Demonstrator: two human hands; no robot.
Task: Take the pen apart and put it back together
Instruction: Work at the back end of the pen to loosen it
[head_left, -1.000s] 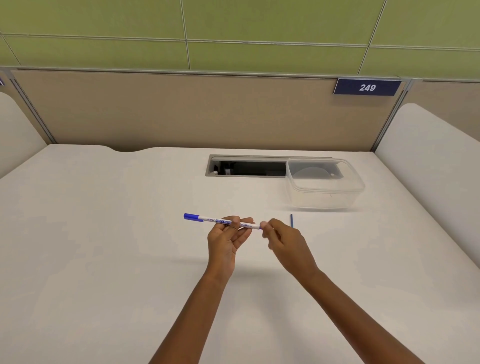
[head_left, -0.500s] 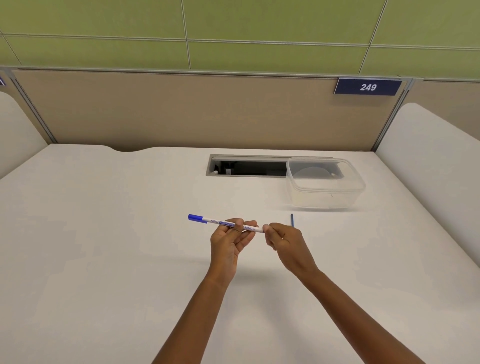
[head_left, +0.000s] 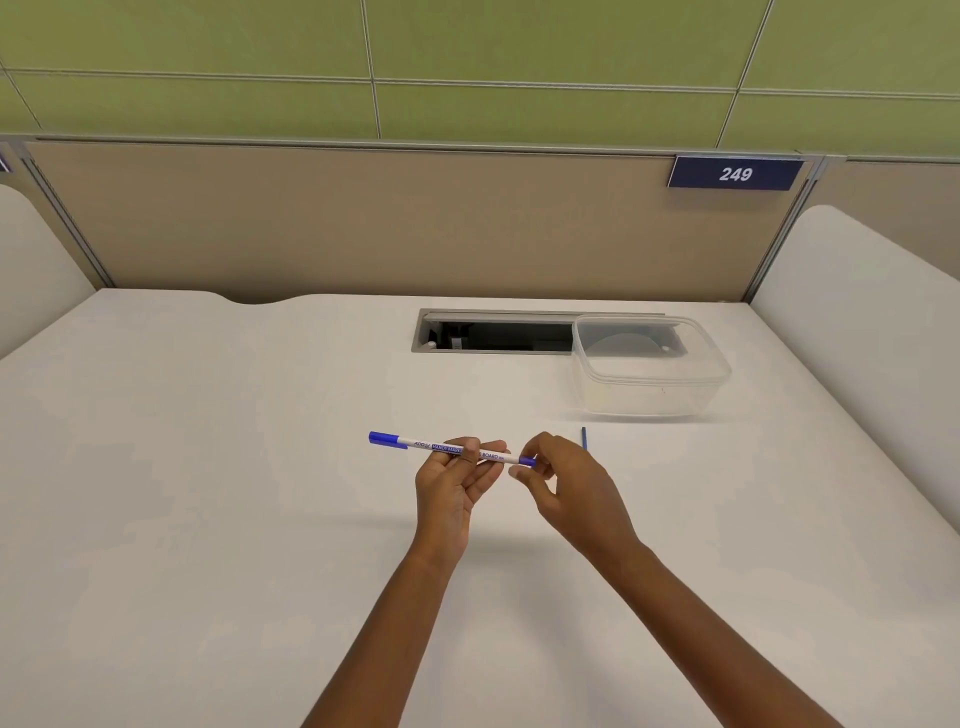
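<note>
A white marker pen with a blue cap on its left end lies level above the white desk. My left hand holds its barrel between thumb and fingers. My right hand pinches the small blue end piece at the pen's right end. A thin blue stick, looking like the pen's refill, lies on the desk just beyond my right hand.
A clear plastic lidded box stands at the back right, partly over a cable slot cut into the desk. A beige partition with a 249 sign closes the far side. White side panels flank the desk.
The blue end piece now shows at the pen's right end, between my right fingers; earlier they covered it. The pen has tilted slightly. The blue stick on the desk has not moved.
</note>
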